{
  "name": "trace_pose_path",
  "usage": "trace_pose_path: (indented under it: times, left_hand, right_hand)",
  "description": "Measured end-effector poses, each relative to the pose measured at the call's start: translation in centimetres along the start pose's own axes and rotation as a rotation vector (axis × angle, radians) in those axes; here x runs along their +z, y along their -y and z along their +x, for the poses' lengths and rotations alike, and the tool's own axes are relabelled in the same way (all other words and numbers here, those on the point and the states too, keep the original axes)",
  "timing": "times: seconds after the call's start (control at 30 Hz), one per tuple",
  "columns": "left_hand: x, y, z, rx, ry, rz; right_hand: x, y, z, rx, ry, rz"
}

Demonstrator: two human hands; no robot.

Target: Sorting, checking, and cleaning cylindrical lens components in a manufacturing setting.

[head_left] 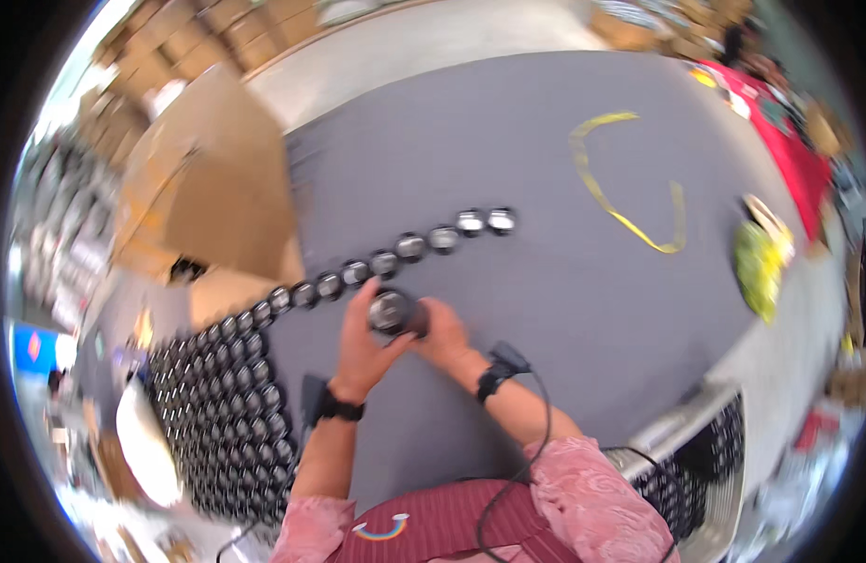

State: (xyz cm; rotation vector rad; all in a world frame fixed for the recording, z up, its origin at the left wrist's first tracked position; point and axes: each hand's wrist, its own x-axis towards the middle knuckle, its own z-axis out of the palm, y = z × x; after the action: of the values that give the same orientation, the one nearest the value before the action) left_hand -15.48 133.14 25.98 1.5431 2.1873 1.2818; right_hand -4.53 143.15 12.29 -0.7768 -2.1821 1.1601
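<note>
Between my two hands is a black round piece with a shiny silver face (388, 311); its exact kind cannot be made out. My left hand (362, 345) wraps round its left side, the thumb along the near edge. My right hand (442, 334) closes on its dark right side, partly smeared by motion. Just beyond my hands, a slanting row of similar black pieces with silver tops (410, 247) runs across the grey table (546, 310). To the left that row joins a dense block of the same pieces (228, 413), standing in close lines.
An open cardboard box (228, 202) stands at the back left. A curved yellow strip (597, 195) lies on the right of the table, with a yellow-green bag (758, 267) at its right edge. A pale crate (724, 507) of black pieces sits low right. Cables hang from both wrists.
</note>
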Motion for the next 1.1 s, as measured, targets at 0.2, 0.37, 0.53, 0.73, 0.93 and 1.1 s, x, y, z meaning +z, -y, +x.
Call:
trace_pose_path:
  times: [0.2,0.37,0.53,0.73,0.93,1.1]
  left_hand:
    - [-1.5,-9.0,-6.2,-0.011,0.056,-0.2]
    - [0.5,-16.7,-10.7,0.171,0.232,-0.214]
    - [4.1,-23.5,-16.3,0.344,0.417,-0.357]
    - [10.5,-30.9,-22.7,0.484,0.634,-0.504]
    - [17.6,-32.6,-24.8,0.488,0.784,-0.42]
    - [20.7,-29.8,-26.3,0.276,0.762,-0.339]
  right_hand:
    - [-5.6,6.1,-8.3,-0.057,-0.052,0.092]
    - [-12.9,8.2,-19.3,0.001,-0.166,0.037]
    - [-18.0,11.6,-31.0,0.182,-0.428,0.084]
    - [-25.2,10.4,-43.1,0.409,-0.577,-0.003]
    - [-33.1,3.4,-54.6,0.427,-0.926,0.006]
    - [-39.4,-2.6,-61.3,0.678,-1.213,-0.011]
